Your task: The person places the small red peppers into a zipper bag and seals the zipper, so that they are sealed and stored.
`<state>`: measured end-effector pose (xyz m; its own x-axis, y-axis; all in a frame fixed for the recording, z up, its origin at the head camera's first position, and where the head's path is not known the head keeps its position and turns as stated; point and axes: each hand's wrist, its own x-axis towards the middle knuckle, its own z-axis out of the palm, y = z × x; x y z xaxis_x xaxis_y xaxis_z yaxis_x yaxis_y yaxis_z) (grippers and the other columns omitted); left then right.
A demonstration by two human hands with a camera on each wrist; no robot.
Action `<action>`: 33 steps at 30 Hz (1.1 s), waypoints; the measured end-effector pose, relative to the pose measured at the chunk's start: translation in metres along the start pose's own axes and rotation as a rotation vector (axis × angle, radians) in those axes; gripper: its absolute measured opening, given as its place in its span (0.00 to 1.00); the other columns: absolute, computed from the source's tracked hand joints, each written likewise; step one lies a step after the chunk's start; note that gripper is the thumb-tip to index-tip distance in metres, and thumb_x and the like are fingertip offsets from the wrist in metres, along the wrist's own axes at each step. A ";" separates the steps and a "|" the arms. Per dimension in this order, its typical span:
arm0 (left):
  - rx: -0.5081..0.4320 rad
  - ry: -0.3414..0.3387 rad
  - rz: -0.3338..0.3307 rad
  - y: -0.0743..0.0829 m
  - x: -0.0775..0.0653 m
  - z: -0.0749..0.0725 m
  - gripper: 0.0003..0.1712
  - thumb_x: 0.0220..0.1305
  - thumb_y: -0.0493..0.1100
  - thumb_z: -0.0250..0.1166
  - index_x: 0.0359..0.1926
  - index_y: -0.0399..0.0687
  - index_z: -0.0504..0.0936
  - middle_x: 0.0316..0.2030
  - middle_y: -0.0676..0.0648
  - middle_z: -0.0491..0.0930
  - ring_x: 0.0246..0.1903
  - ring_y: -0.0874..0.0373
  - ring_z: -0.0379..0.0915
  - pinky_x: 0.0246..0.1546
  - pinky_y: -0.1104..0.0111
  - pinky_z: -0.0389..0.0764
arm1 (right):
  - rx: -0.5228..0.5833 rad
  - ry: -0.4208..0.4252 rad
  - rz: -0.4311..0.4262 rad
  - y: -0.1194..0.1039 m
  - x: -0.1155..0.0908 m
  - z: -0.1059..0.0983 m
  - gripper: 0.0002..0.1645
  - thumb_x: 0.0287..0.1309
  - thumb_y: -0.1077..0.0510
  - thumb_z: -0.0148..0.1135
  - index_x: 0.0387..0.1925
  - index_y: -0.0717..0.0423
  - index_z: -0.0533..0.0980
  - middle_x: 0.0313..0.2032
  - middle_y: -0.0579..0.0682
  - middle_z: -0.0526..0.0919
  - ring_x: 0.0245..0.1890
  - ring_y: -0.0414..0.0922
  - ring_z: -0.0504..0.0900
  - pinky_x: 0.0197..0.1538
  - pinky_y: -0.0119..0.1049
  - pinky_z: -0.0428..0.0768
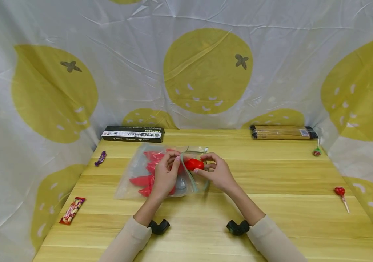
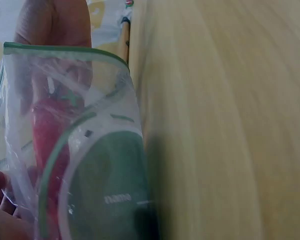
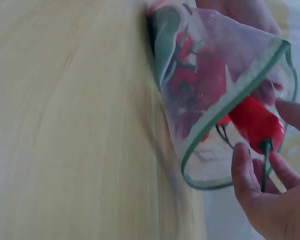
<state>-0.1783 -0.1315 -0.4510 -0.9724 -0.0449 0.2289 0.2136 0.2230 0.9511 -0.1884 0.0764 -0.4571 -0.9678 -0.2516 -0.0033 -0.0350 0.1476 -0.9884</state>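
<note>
A clear zip bag (image 1: 124,187) with a green-edged mouth lies on the table, several red peppers (image 1: 142,181) inside it. My left hand (image 1: 167,174) pinches the bag near its mouth. At the opening, my right hand (image 1: 218,171) holds a shiny red pepper (image 1: 194,164) by its stem end. In the right wrist view this pepper (image 3: 257,125) sits partly inside the bag, its green stem pointing out between the fingers. The left wrist view shows the bag's green seal (image 2: 65,49) and a green printed panel (image 2: 110,185) on its side.
Behind the bag stands a black pasta box (image 1: 133,134); a pack of noodles (image 1: 284,132) lies back right. Wrapped sweets (image 1: 100,158) and a red snack bar (image 1: 72,210) are on the left, lollipops (image 1: 339,191) on the right. A patterned curtain (image 1: 134,72) surrounds the table.
</note>
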 end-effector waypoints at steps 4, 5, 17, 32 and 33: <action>0.073 0.011 0.011 -0.006 0.000 0.001 0.08 0.71 0.44 0.58 0.47 0.47 0.77 0.47 0.43 0.84 0.49 0.55 0.81 0.49 0.68 0.81 | 0.030 -0.017 0.097 0.004 -0.006 -0.012 0.28 0.64 0.46 0.61 0.58 0.58 0.70 0.57 0.58 0.74 0.45 0.51 0.82 0.47 0.45 0.84; 0.086 0.010 0.018 -0.007 0.000 0.001 0.08 0.71 0.45 0.58 0.46 0.48 0.77 0.46 0.44 0.85 0.49 0.56 0.81 0.48 0.67 0.81 | 0.040 -0.025 0.120 0.005 -0.007 -0.015 0.27 0.67 0.46 0.58 0.58 0.59 0.70 0.57 0.59 0.74 0.45 0.53 0.82 0.48 0.46 0.84; 0.084 0.013 0.057 -0.009 -0.001 0.001 0.10 0.70 0.51 0.58 0.46 0.54 0.78 0.46 0.50 0.85 0.48 0.59 0.81 0.49 0.65 0.82 | -0.297 -0.229 0.076 0.027 -0.037 -0.041 0.21 0.61 0.54 0.65 0.52 0.58 0.74 0.46 0.54 0.81 0.43 0.47 0.81 0.42 0.35 0.81; 0.053 0.010 0.036 -0.010 -0.001 0.001 0.08 0.70 0.49 0.59 0.45 0.54 0.79 0.45 0.50 0.85 0.48 0.59 0.82 0.50 0.64 0.81 | -0.312 -0.070 0.046 0.024 -0.044 -0.038 0.05 0.59 0.61 0.65 0.38 0.55 0.81 0.34 0.49 0.84 0.34 0.45 0.82 0.36 0.32 0.81; 0.048 0.009 0.035 -0.010 -0.001 0.001 0.09 0.70 0.49 0.59 0.46 0.53 0.79 0.44 0.49 0.85 0.48 0.58 0.82 0.51 0.63 0.81 | -0.300 -0.036 0.046 0.022 -0.043 -0.038 0.05 0.59 0.61 0.65 0.38 0.54 0.81 0.34 0.49 0.84 0.35 0.44 0.82 0.36 0.32 0.81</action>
<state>-0.1793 -0.1325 -0.4608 -0.9634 -0.0450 0.2641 0.2427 0.2712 0.9314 -0.1570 0.1272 -0.4725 -0.9609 -0.2709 -0.0577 -0.0685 0.4343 -0.8982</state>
